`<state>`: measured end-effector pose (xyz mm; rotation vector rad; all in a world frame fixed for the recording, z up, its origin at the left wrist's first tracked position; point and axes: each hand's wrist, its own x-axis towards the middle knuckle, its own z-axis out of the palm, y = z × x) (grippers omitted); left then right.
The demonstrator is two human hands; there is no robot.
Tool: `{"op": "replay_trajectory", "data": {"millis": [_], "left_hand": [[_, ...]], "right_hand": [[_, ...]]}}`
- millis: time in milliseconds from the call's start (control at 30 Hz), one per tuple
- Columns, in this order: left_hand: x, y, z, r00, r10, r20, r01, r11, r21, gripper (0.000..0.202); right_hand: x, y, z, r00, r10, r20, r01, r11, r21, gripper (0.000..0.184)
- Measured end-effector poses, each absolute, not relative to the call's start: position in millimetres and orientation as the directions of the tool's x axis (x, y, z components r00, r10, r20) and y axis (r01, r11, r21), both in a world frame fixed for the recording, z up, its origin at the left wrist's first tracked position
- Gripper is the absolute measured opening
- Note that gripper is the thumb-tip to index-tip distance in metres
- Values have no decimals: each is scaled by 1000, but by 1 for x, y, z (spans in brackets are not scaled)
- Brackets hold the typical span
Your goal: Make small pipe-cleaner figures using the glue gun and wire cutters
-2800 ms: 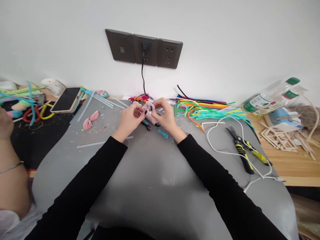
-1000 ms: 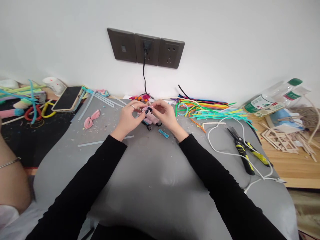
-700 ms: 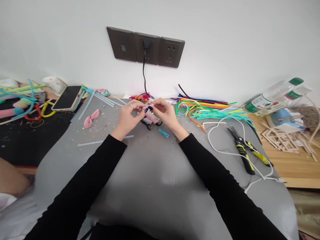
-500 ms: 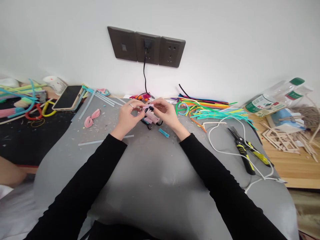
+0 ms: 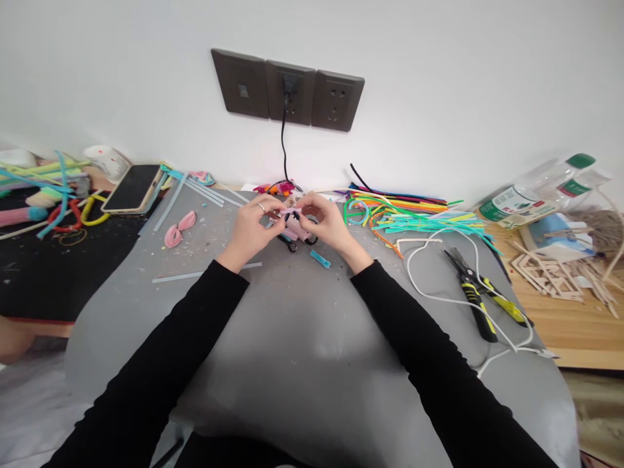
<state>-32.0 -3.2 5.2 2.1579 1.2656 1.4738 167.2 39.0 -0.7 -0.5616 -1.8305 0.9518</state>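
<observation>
Both hands meet at the far middle of the desk [image 5: 580, 325], over a grey mat [image 5: 292, 338]. The left hand [image 5: 251, 227] and right hand [image 5: 327, 224] each pinch a small pink piece [image 5: 288, 212] between thumb and fingertips, so both grips are pressed on it from either side. What the piece is cannot be told. Just under it a pink glue gun [image 5: 298, 233] lies on the mat, and a blue clip [image 5: 319, 259] lies just near of the right hand. Right of the hands are a pile of coloured pipe cleaners [image 5: 414, 211], a white cord [image 5: 429, 296] and pliers [image 5: 475, 292]. To the left lie two pink shapes [image 5: 178, 231] and a phone [image 5: 129, 188].
</observation>
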Motion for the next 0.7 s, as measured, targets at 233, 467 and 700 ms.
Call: {"op": "replay_trajectory", "data": {"millis": [233, 467, 700], "left_hand": [[-33, -3, 5, 115, 735, 668, 534, -613, 583, 10], [-32, -4, 5, 106, 742, 662, 546, -600, 585, 10], [-30, -4, 3, 81, 754, 652, 540, -583, 607, 6]], "right_hand": [[162, 35, -1, -384, 728, 568, -10, 612, -791, 17], [160, 30, 3, -366, 734, 571, 31, 623, -781, 15], [160, 29, 4, -372, 729, 575, 82, 643, -762, 12]]}}
